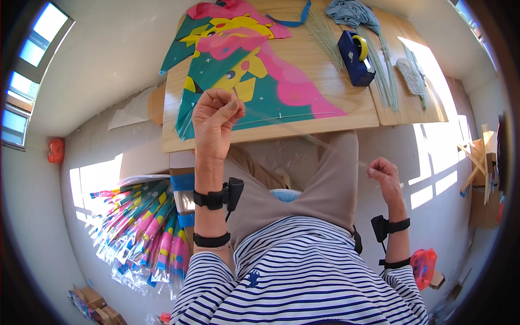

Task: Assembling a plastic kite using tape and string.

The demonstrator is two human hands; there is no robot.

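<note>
Left hand (215, 116) and right hand (383, 172) pinch a thin clear rod (303, 138) stretched between them; the kite (244, 70), upper centre, lies flat, rod apparently unfitted.

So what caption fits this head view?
Left hand and right hand stretch a thin rod beside a colourful kite on a wooden table.

One colourful kite (254, 70) on one wooden table (346, 108), one blue tape dispenser (356, 57), two hands, one grey cloth (351, 12)

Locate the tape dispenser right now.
In the head view, the blue tape dispenser stands on the wooden table, upper right of centre, beside the thin green sticks and right of the colourful kite.
</note>
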